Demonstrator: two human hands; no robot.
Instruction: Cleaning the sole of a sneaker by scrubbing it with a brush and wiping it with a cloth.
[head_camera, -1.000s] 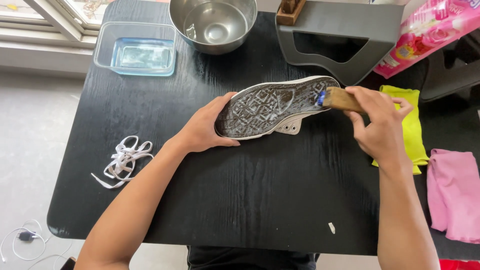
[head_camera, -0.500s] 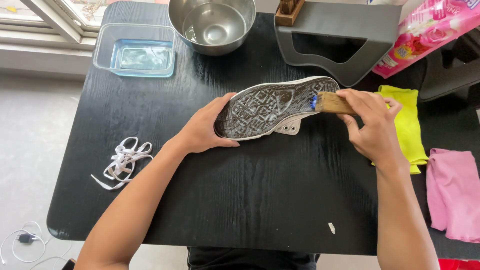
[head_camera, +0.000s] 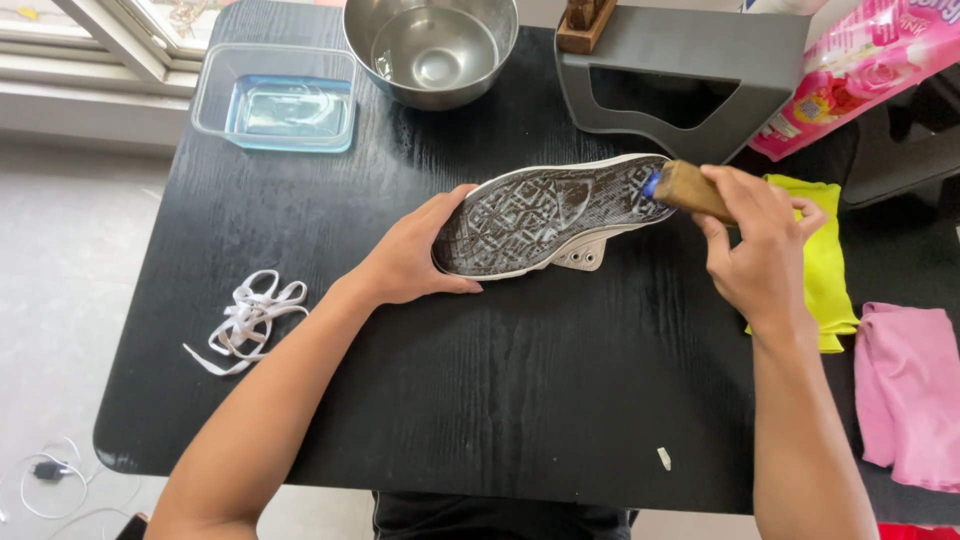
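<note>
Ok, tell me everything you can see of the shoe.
The shoe is a white canvas sneaker lying sole-up on the black table. Its grey patterned rubber sole looks wet and grimy, and metal eyelets show along the lower side. The left hand grips one end; a wooden brush in the right hand touches the other.

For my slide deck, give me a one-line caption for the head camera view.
Left hand steadies an upturned shoe on a black table while the right hand holds a brush at its sole.
</note>
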